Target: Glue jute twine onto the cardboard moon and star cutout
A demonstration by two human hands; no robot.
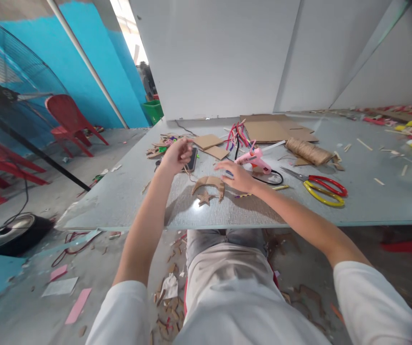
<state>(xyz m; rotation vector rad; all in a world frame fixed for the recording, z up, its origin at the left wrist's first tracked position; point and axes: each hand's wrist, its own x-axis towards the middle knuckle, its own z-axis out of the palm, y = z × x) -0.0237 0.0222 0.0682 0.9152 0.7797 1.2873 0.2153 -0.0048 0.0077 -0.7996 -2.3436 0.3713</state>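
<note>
Head view, near to far. Foreground: the person's lap in light clothing, with cardboard scraps and pink paper strips (78, 305) on the floor beneath the glass counter (119, 196). On the counter nearest the person lies a small cardboard star (204, 197), just beside and below a cardboard crescent (210, 183). The right hand (237, 175) rests flat, fingers spread and holding nothing, its fingertips touching the right end of the crescent. The left hand (177, 154) is raised above the counter, its grip closed in a pinch on a thin twine strand (187, 173) that runs down toward the crescent. Behind the left hand lies a dark phone (192, 159); behind the right hand, a pink glue gun (254, 160) with its black cord. Farther right lie yellow-and-red scissors (323, 189) and a spool of jute twine (308, 151). Beyond are cardboard sheets (274, 128) and red pipe cleaners (237, 134). At far left stand red plastic chairs (69, 120) and a floor fan (7, 100).
</note>
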